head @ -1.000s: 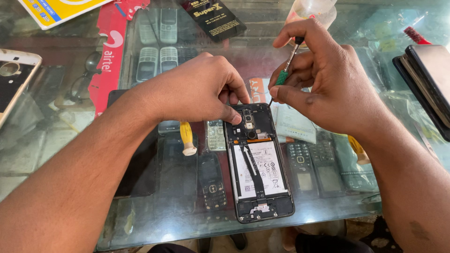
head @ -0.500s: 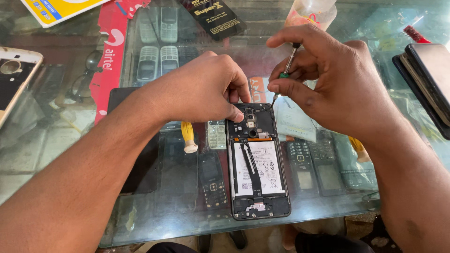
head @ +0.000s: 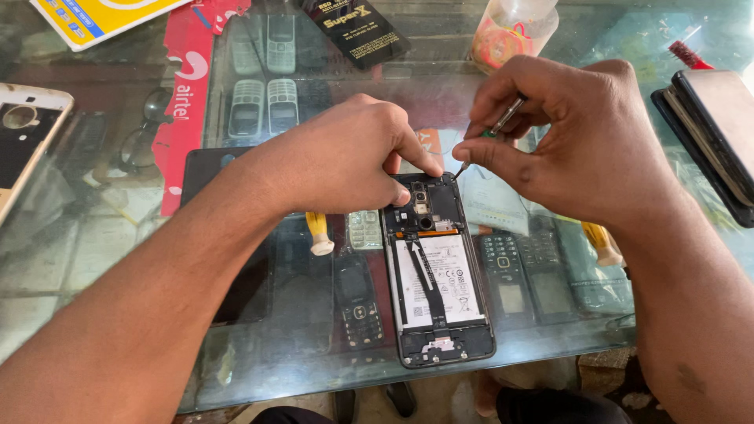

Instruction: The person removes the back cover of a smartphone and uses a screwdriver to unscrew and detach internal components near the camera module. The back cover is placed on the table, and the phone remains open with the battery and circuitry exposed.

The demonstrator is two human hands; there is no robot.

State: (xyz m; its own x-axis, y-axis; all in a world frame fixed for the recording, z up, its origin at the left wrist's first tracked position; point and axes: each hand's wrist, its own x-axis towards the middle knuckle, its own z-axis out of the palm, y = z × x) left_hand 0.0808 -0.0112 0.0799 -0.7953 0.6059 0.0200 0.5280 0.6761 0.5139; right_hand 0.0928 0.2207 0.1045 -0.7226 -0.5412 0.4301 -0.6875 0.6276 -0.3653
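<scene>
On the glass counter (head: 102,259) the left hand (head: 338,161) presses fingertips on the opened phone (head: 436,271), top edge, pinning it. The right hand (head: 573,141), fingers pinched around a thin screwdriver (head: 491,133), works its top corner; best kept upright and turned gently

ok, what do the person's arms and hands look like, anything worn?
Both forearms are bare: no sleeves in view, no gloves, no watch or rings showing. The left hand and right hand have short nails. No markings visible.
</scene>
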